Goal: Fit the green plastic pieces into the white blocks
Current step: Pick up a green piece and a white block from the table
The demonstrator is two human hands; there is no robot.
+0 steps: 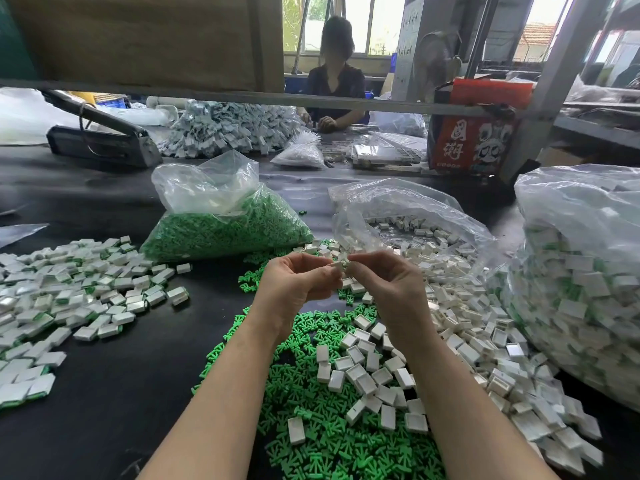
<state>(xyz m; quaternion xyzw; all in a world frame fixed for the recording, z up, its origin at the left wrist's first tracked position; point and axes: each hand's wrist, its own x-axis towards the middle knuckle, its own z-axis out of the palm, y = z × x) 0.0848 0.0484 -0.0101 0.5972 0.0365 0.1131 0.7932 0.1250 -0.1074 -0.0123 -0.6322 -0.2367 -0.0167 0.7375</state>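
Pinched between the left hand (297,278) and right hand (382,284) above the worktop (131,382), a white block (341,265) is being fitted with a green piece, seemingly needing a firm press.

Two bare forearms, left hand (298,282) and right hand (391,289) ungloved, no sleeves, rings or watch.
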